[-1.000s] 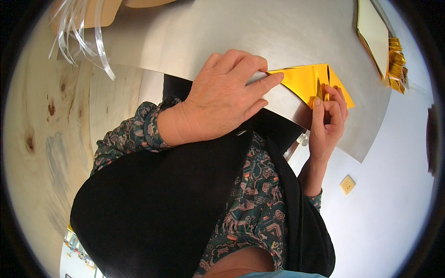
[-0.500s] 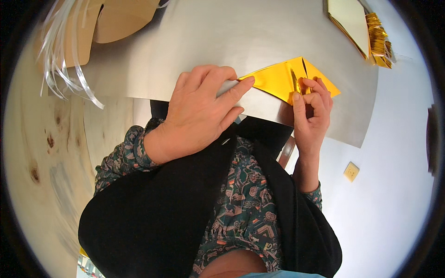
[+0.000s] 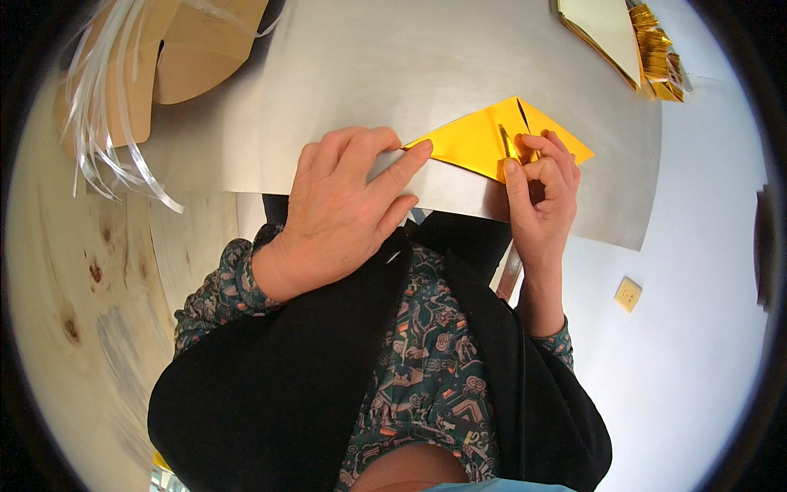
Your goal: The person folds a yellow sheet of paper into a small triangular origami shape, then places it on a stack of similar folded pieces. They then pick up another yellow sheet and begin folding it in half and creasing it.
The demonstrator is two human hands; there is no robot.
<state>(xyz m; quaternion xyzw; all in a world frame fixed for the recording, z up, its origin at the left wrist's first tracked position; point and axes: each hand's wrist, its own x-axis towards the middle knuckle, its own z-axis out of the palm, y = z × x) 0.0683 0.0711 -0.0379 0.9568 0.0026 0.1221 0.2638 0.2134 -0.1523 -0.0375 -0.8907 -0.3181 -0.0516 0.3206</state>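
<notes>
A shiny gold foil paper [image 3: 467, 143], folded into a long pointed shape, lies near the table's front edge. My left hand [image 3: 334, 209] is spread beside its left tip, with a fingertip pressing that tip down and the thumb apart. At the paper's right part, my right hand [image 3: 548, 184] pinches a fold along the near side between thumb and fingers. A narrow slit runs down from the paper's top corner, and a raised crease stands just left of the right fingers. What lies under the right fingers is partly hidden.
The grey metal-like table top [image 3: 352, 74] ends close to my body. Brown cardboard [image 3: 197, 66] with translucent strips [image 3: 102, 123] hanging over it is at the far left. A stack of pale sheets [image 3: 602, 33] and bundled gold foil pieces [image 3: 654, 53] lie at the far right.
The view has turned slightly, so the scene sits a little differently. Both hands keep about the same places on the gold paper, and its folds look nearly the same.
</notes>
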